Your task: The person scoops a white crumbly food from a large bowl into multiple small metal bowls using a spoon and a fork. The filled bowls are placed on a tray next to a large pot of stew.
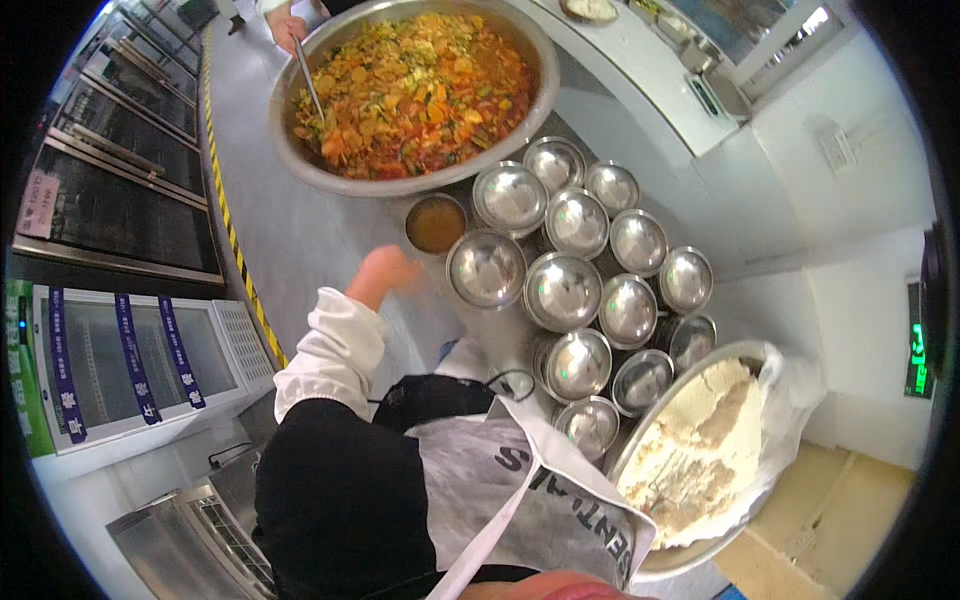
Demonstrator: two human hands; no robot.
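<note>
My left hand (386, 274), blurred and in a white cuff, hovers over the grey metal surface. Just beyond it is a small steel bowl (436, 223) of brownish liquid. Whether the fingers hold anything is unclear. To its right stand several close-set stacks of shiny stainless steel bowls (563, 292). Farther ahead rests a large metal basin (551, 82) full of mixed sliced vegetables in reddish sauce. My right hand is out of view. By my right side leans a round metal basin (742, 544), partly lined with clear plastic, holding a pale clumpy food that looks like cooked rice.
Another person's hand (286, 31) grips a long metal utensil (309, 79) dipped into the vegetables. A white counter (637, 75) runs along the right wall. On the left are glass-fronted cabinets (112, 195), a white display case (142, 367) and yellow-black floor tape (225, 202).
</note>
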